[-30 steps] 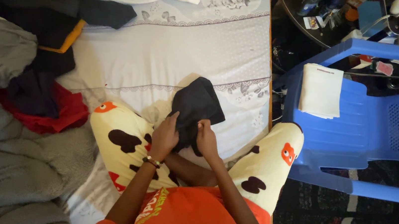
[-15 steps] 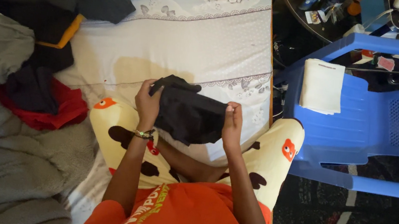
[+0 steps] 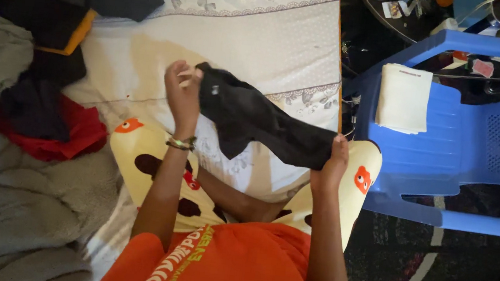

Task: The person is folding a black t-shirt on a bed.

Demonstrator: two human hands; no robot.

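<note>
I see the dark garment (image 3: 264, 123), bunched in front of me a second ago, now pulled out long across the middle of the frame above the bed (image 3: 286, 44), my left hand (image 3: 183, 92) and right hand (image 3: 330, 162) wide apart, each clamped on one end, so it looks opened for straightening.

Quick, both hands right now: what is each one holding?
Left hand: closed on one end of the black garment, held up over the bed.
Right hand: closed on the garment's other end, by the knee.
</note>
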